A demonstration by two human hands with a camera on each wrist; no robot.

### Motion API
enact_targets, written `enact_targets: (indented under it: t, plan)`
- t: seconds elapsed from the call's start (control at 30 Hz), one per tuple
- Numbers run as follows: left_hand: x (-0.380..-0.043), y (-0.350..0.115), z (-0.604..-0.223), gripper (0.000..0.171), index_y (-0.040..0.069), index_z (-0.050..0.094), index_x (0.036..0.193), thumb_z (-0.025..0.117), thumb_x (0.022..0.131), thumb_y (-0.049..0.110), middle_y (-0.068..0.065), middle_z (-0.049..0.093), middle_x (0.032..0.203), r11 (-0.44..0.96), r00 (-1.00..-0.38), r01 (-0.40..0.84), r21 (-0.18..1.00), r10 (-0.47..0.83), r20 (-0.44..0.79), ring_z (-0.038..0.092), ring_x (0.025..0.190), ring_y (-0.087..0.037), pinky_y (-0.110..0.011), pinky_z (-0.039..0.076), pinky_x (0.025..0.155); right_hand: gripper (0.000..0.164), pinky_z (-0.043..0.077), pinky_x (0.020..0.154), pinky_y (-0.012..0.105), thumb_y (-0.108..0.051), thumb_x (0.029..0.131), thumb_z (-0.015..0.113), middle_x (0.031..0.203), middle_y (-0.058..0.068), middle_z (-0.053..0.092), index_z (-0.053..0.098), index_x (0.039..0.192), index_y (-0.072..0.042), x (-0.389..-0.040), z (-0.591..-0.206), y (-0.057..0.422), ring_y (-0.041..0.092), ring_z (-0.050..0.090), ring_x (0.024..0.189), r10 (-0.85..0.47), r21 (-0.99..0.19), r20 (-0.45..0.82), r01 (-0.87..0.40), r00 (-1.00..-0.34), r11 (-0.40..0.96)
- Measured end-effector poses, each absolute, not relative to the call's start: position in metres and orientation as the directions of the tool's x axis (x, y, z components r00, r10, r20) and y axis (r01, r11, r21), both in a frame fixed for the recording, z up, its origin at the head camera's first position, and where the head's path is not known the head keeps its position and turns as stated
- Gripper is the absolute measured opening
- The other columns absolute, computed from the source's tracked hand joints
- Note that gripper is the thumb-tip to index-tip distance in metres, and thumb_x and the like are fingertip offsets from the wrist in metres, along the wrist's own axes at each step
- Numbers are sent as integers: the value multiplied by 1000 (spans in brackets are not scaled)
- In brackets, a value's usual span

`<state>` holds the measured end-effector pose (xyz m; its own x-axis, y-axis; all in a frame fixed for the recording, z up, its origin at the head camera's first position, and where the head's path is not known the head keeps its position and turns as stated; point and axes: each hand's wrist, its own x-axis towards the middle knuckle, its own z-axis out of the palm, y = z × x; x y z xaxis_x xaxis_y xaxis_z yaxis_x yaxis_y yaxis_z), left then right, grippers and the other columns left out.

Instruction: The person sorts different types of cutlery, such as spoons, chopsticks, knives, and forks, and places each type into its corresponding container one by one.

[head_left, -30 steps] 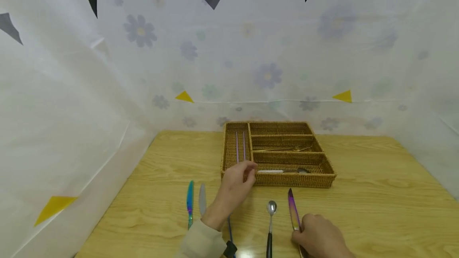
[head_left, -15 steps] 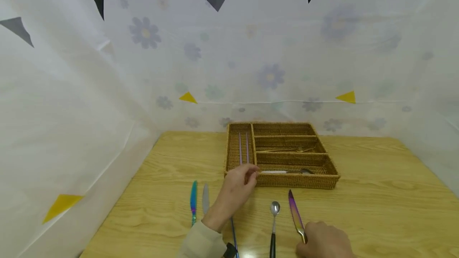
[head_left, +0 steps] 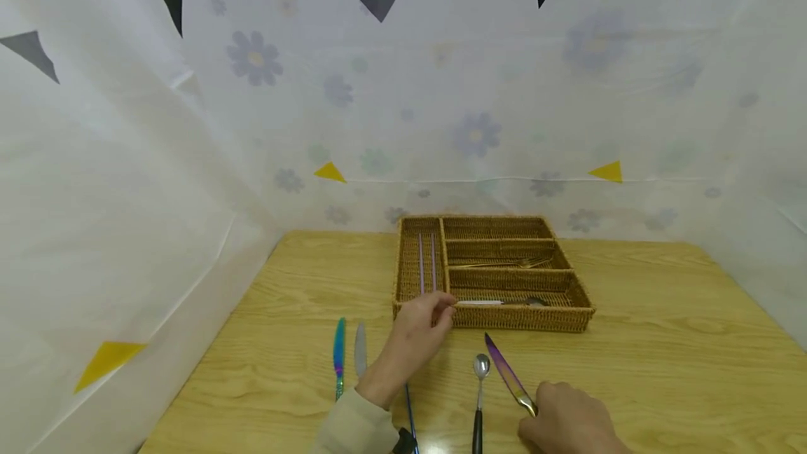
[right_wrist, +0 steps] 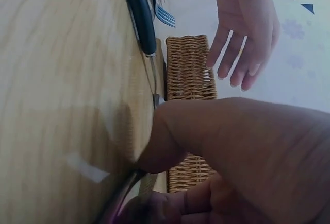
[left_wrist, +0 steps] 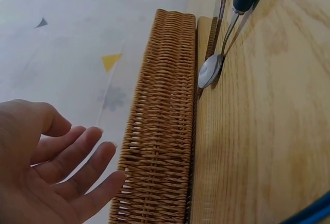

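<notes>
My right hand [head_left: 570,419] grips the handle of a purple-and-gold table knife [head_left: 509,375], its blade slanting up and left past the round bowl of a black-handled spoon [head_left: 481,366]. In the right wrist view, thumb and fingers pinch the knife [right_wrist: 121,198]. Near the front left of a wicker cutlery tray [head_left: 523,319], my left hand [head_left: 412,335] hovers with loosely bent fingers. The left wrist view shows that hand [left_wrist: 62,167] holding nothing beside the tray's wall [left_wrist: 154,105]; whether a fingertip touches it I cannot tell.
Purple chopsticks [head_left: 421,258] lie in the tray's left compartment. A gold fork [head_left: 523,263] is in the middle one, a white-handled spoon [head_left: 482,302] in the front one. Left of my forearm lie a rainbow knife [head_left: 340,349] and a silver knife [head_left: 361,349]. A thin blue stick [head_left: 411,412] is partly hidden.
The knife's tip has swung left toward the spoon, so its blade slants more. My right hand has shifted slightly right since a second ago. My left hand stays by the tray.
</notes>
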<state>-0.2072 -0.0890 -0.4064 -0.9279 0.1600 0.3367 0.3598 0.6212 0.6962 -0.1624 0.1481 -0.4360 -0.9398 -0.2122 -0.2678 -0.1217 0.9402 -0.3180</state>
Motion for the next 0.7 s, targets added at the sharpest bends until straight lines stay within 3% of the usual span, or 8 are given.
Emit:
enact_targets:
  t: [0.23,0.4,0.53,0.7]
  plan:
    - [-205,-88,-409,20,8,64,110,53,96,16,-4,68,92,601,-931,360,714,178,319,56,73,1,-13,49,60,25,31,38,27,-15,70,60,50,-2,44,45,50,-16,-157,-441,138,12,38,43,-241,-260,-209,-184,-948,948]
    - [-204,-87,-411,21,7,65,110,53,96,16,-4,69,96,604,-929,363,709,184,320,57,76,2,-12,49,62,31,32,37,26,-5,76,57,48,-2,43,44,50,-15,-154,-443,136,11,36,42,-264,-187,-125,-239,-956,953]
    - [-202,-87,-412,21,8,65,111,53,96,16,-2,69,98,610,-931,359,707,179,318,58,78,1,-12,49,64,21,36,40,31,-7,75,59,52,-1,47,49,57,-12,-159,-442,141,14,41,46,-271,-232,-153,-232,-950,945]
    - [-202,-86,-413,19,8,64,109,55,95,16,0,68,96,637,-916,392,664,204,345,60,82,1,-10,49,67,11,39,46,33,-14,74,63,59,1,50,54,69,-11,-167,-440,151,16,45,53,-286,-369,-229,-189,-930,910]
